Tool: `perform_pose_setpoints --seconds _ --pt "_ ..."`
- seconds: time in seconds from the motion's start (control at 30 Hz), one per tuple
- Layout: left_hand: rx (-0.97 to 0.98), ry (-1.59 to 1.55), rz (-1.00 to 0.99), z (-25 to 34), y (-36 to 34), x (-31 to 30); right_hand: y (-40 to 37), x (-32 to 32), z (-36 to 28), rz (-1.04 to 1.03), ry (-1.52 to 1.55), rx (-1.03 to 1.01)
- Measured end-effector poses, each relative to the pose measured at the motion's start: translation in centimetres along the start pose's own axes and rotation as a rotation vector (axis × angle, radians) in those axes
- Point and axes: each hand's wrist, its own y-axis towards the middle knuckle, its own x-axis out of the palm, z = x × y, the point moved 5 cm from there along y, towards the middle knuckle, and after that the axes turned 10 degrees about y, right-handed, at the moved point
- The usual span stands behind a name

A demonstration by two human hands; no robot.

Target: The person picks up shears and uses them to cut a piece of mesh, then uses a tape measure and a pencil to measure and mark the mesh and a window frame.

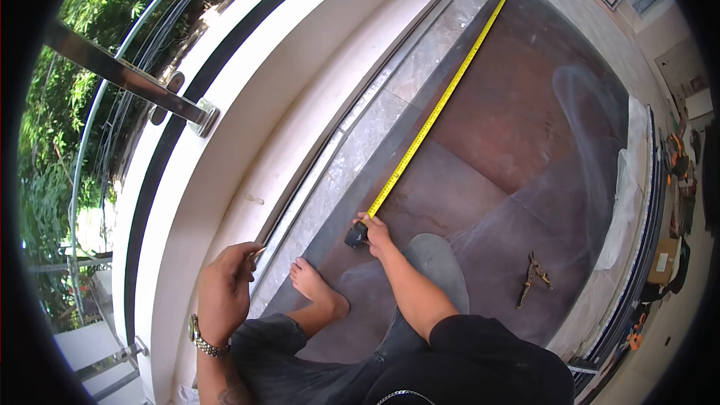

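Note:
My right hand (375, 235) is closed around the black case of a tape measure (355, 235). Its yellow blade (442, 100) runs out straight along the dark brown sheet (472, 187), up to the sheet's far end. Over by the low white wall, my left hand (225, 281) is raised with its fingers pinched together. A small thin thing (259, 252) shows at those fingertips, too small to name. A pliers-like hand tool (534, 280) lies on the sheet to the right of my knee, its arms spread.
A curved white wall (225, 142) with a metal rail bracket (199, 116) bounds the left. A strip of grey tiles (405, 82) runs between wall and sheet. My bare foot (311, 285) rests on the sheet. White plastic film (622, 195) and scattered tools (679, 157) lie along the right.

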Motion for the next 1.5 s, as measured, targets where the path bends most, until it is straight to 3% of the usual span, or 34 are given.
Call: perform_pose_setpoints --seconds 0.27,0.43,0.5,0.63,0.8,0.9,0.97,1.2,1.27,1.33,1.5 --pt "-0.099 -0.068 -0.060 -1.6 -1.3 3.7 0.4 0.0 0.7 0.028 0.029 0.065" --pt "-0.107 -0.136 -0.110 -4.4 -0.3 14.0 1.0 -0.2 1.4 0.032 0.040 0.130" --pt "-0.170 0.066 -0.218 -5.3 1.7 19.2 1.6 -0.7 1.9 0.033 0.047 0.146" --pt "-0.183 0.103 -0.135 -5.6 5.5 28.3 1.1 -0.6 1.2 0.041 0.010 0.132" --pt "-0.302 0.067 -0.152 -7.0 6.1 33.6 1.0 -1.0 0.6 -0.006 -0.022 0.100" --pt "-0.287 0.113 -0.176 -7.0 6.1 33.1 0.3 -0.3 -0.3 0.051 0.001 0.116" --pt "-0.293 0.138 -0.190 -7.4 5.2 32.8 0.2 -0.1 -0.7 0.094 -0.305 0.058" --pt "-0.336 0.259 -0.205 -11.6 -0.8 30.9 1.2 0.0 -4.5 0.203 -0.689 -0.104" --pt "-0.322 0.403 -0.173 -12.9 -2.3 31.5 1.6 -0.2 -5.5 0.190 -0.767 -0.072" --pt "-0.364 0.341 -0.182 -13.6 -3.1 32.2 1.8 -0.1 -5.9 0.161 -0.886 -0.033" --pt "-0.450 0.284 -0.197 -14.8 -4.0 31.6 1.7 0.5 -6.1 0.207 -0.911 -0.078"
